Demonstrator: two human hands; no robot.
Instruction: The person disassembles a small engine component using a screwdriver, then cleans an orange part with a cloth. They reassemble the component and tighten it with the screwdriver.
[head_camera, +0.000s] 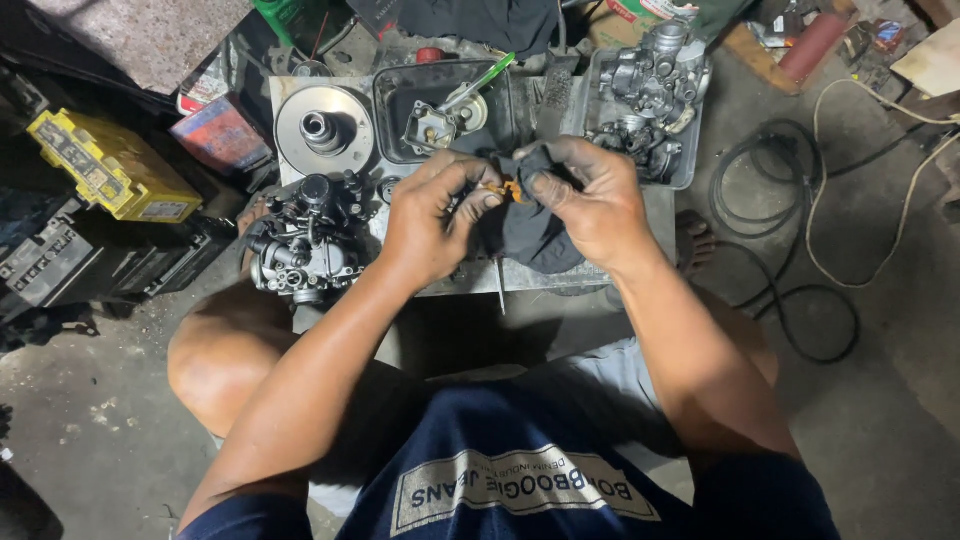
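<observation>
Seen from my remote feed: above a grey metal table crowded with a carburetor, a black tray and a round pulley disc, my right hand closes round a dark rag while my left hand pinches a small orange part between both sets of fingertips

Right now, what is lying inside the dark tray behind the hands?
The dark tray holds a small metal carburetor part, a round piece and a green-handled tool. The left hand covers its near edge.
</observation>
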